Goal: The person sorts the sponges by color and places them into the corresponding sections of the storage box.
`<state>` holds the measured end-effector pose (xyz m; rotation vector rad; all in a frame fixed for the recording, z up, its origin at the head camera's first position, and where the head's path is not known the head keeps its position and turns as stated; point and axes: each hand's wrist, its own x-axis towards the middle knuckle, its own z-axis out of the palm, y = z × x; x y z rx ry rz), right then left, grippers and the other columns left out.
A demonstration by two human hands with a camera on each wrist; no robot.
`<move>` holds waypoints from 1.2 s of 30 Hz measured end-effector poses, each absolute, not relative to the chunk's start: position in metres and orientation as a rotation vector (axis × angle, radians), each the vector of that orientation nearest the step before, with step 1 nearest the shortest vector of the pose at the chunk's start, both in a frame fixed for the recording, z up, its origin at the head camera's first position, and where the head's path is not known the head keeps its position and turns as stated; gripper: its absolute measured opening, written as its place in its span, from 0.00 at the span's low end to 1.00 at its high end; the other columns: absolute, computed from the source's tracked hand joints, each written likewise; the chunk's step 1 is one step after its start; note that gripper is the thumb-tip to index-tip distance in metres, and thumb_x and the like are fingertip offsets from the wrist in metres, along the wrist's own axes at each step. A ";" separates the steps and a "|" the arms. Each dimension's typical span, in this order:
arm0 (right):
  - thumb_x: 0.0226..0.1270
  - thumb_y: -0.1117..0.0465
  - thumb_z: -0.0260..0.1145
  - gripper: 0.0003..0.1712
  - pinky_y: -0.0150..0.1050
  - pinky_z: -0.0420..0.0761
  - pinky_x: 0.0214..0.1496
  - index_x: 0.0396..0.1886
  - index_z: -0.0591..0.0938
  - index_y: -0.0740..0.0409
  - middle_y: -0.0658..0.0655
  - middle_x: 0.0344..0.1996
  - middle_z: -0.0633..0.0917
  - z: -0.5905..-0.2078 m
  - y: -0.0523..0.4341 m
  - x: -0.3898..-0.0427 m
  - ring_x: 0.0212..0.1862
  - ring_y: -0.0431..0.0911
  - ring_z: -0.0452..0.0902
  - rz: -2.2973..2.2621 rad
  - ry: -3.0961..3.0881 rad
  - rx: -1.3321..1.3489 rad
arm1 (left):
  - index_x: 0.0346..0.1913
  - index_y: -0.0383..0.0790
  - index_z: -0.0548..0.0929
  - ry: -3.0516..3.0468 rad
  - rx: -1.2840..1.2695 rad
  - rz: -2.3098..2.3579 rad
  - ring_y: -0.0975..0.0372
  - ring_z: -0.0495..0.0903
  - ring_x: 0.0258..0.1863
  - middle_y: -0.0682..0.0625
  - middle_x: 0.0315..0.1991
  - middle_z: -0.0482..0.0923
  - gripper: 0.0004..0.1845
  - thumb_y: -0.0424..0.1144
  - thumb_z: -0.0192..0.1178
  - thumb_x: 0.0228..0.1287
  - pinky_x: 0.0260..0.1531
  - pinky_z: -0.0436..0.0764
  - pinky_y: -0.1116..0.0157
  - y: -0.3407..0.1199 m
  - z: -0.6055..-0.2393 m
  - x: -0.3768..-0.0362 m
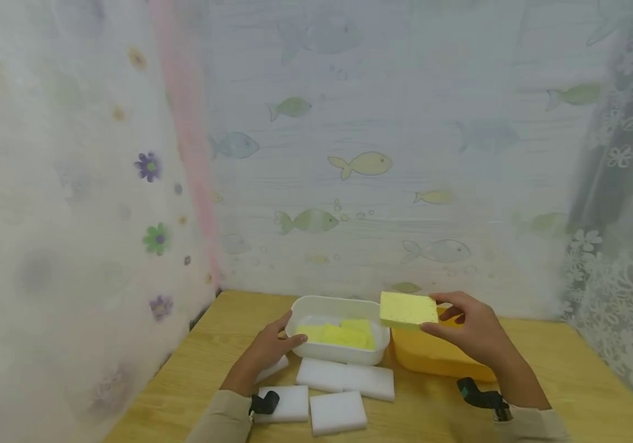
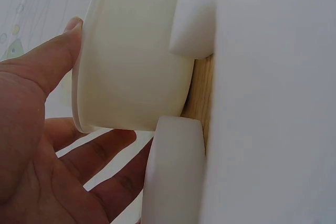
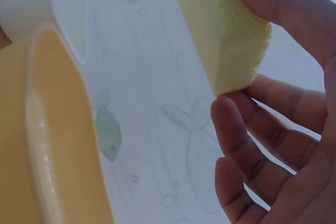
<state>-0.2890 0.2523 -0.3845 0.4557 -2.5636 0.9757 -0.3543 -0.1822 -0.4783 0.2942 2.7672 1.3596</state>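
Observation:
My right hand (image 1: 474, 329) pinches a yellow sponge (image 1: 407, 309) by its right end, thumb against fingers. The sponge is in the air over the gap between a white container (image 1: 338, 355) and an orange container (image 1: 433, 357). In the right wrist view, the thumb lies on the sponge's (image 3: 231, 40) speckled face. My left hand (image 1: 268, 343) grips the white container's left end, its thumb over the rim. Its fingers reach round the container's wall (image 2: 131, 56) in the left wrist view. Several yellow sponges (image 1: 344, 336) lie inside the white container.
Several white sponges lie on the wooden table (image 1: 405, 406) in front of the white container, among them one (image 1: 338, 412) near the front and a pair (image 1: 344, 376) end to end. Fish-printed curtain (image 1: 361, 203) hangs behind the table; a flowered one (image 1: 100, 246) hangs at left.

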 end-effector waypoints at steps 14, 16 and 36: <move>0.58 0.34 0.77 0.41 0.41 0.84 0.42 0.67 0.81 0.48 0.57 0.61 0.83 -0.400 0.225 -0.298 0.51 0.53 0.83 1.039 -2.540 0.348 | 0.84 0.47 0.55 2.768 0.308 1.357 0.39 0.65 0.75 0.38 0.81 0.56 0.52 0.66 0.65 0.65 0.70 0.67 0.37 -0.179 -0.478 -0.354; 0.58 0.34 0.77 0.41 0.41 0.85 0.42 0.67 0.81 0.49 0.57 0.61 0.83 -0.401 0.222 -0.299 0.52 0.53 0.83 1.028 -2.532 0.339 | 0.84 0.47 0.55 2.767 0.313 1.359 0.39 0.65 0.75 0.38 0.81 0.56 0.52 0.66 0.65 0.66 0.70 0.68 0.37 -0.179 -0.478 -0.355; 0.57 0.31 0.75 0.42 0.43 0.86 0.43 0.65 0.83 0.51 0.55 0.57 0.86 -0.415 0.203 -0.307 0.53 0.53 0.84 1.012 -2.533 0.327 | 0.84 0.47 0.55 2.775 0.309 1.367 0.40 0.70 0.72 0.38 0.81 0.57 0.53 0.66 0.66 0.65 0.68 0.71 0.39 -0.179 -0.478 -0.355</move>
